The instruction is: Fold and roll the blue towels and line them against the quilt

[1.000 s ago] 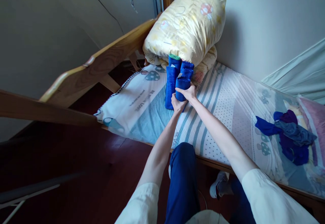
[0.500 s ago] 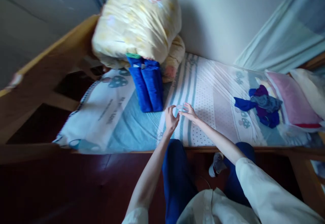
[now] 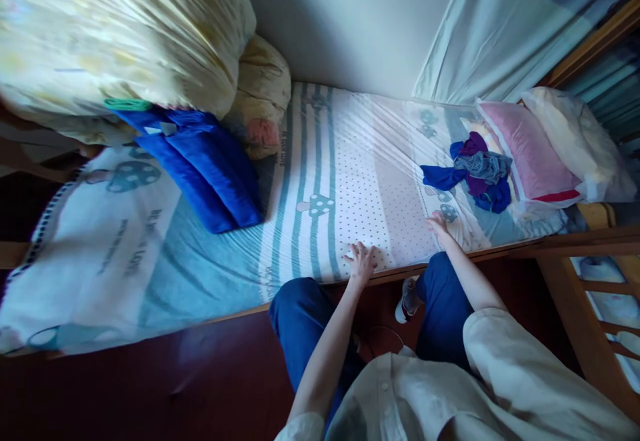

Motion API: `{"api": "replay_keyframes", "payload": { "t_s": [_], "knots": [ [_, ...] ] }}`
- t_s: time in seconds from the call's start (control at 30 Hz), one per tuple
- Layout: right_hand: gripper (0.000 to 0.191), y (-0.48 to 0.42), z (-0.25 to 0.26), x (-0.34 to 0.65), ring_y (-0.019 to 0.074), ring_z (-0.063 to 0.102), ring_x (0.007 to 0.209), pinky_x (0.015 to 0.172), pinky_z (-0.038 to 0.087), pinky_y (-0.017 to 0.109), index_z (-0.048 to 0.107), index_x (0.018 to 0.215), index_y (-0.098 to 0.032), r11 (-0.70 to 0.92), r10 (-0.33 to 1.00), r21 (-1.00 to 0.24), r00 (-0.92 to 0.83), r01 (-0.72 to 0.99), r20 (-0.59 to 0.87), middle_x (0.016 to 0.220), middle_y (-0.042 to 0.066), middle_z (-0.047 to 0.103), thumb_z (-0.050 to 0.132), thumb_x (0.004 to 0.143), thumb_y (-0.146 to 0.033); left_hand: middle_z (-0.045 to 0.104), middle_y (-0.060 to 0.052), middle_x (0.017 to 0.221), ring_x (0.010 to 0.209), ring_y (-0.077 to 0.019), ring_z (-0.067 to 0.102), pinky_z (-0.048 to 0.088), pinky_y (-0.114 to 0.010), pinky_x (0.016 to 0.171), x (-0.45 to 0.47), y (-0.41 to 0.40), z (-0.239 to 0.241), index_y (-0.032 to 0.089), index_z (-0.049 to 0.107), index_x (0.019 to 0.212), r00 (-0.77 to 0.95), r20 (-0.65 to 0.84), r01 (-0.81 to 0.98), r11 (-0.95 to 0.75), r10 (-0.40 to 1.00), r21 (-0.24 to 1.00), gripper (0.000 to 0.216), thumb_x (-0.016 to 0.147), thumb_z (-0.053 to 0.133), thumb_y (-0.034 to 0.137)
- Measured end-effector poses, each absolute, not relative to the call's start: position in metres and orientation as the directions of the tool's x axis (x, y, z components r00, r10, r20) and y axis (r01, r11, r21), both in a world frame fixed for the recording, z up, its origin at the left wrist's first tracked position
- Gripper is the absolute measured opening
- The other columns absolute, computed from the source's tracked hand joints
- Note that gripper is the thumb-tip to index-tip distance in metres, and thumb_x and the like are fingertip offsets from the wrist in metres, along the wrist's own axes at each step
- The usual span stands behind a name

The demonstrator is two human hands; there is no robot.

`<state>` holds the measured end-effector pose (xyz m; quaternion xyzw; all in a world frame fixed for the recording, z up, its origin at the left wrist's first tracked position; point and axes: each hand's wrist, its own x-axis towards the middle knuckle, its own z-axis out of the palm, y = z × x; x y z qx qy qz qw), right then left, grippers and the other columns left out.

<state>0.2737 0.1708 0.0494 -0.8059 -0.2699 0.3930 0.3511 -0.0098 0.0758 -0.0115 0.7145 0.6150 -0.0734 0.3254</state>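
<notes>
My left hand point(image 3: 363, 263) is at the front edge of the bed, over the dotted part of the patterned sheet point(image 3: 357, 191), with its fingers spread and nothing in them. Farther right, my right hand point(image 3: 438, 226) is also over the sheet, fingers stretched out and holding nothing. Just beyond it lies a crumpled pile of clothes point(image 3: 483, 164) in blue, purple and grey-blue. Two long blue folded bundles point(image 3: 210, 177) rest side by side on the left half of the bed, well away from both hands.
A large pale yellow quilt bundle point(image 3: 130, 41) is heaped at the back left. At the right end are a pink pillow point(image 3: 533, 151) and a clear-wrapped pale bundle point(image 3: 575, 141). A light curtain point(image 3: 465, 41) hangs behind. Wooden bed framing point(image 3: 565, 241) runs along the right front.
My hands, formerly close together near the blue bundles, have separated and moved right, the right hand farther. The view has swung right, so the quilt and bundles appear farther left.
</notes>
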Motion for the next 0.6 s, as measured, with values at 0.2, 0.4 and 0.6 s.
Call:
{"api": "replay_keyframes", "payload": {
  "t_s": [0.2, 0.4, 0.6],
  "knots": [
    [0.046, 0.221, 0.07, 0.356, 0.0163, 0.067, 0.096, 0.084, 0.055, 0.028, 0.064, 0.119, -0.019, -0.588, 0.692, -0.759, 0.661, 0.281, -0.291, 0.112, 0.008, 0.071, 0.063, 0.073, -0.016, 0.028, -0.026, 0.167, 0.153, -0.0509, 0.027, 0.035, -0.081, 0.106, 0.008, 0.079, -0.016, 0.031, 0.04, 0.16, 0.074, -0.482, 0.97, 0.05, 0.873, 0.239, 0.076, 0.09, 0.068, 0.026],
    [0.057, 0.29, 0.102, 0.463, 0.0184, 0.049, 0.14, 0.121, 0.032, 0.032, 0.062, 0.135, -0.008, -0.598, 0.685, -0.636, 0.724, 0.488, -0.088, 0.148, 0.022, 0.053, 0.061, 0.078, -0.008, 0.027, -0.023, 0.169, 0.152, -0.0526, 0.028, 0.035, -0.084, 0.102, 0.02, 0.085, -0.026, 0.039, 0.038, 0.16, 0.009, -0.494, 0.993, 0.05, 0.869, 0.105, 0.078, 0.089, 0.066, 0.021],
    [0.06, 0.345, 0.096, 0.553, 0.023, 0.046, 0.147, 0.118, 0.033, 0.032, 0.061, 0.144, -0.015, -0.695, 0.646, -0.473, 0.759, 0.541, -0.081, 0.161, 0.029, 0.035, 0.069, 0.085, -0.011, 0.027, -0.024, 0.169, 0.152, -0.0526, 0.028, 0.037, -0.083, 0.102, 0.02, 0.089, -0.036, 0.039, 0.035, 0.161, -0.018, -0.505, 0.996, 0.058, 0.863, 0.064, 0.082, 0.088, 0.069, 0.022]
  ]
}}
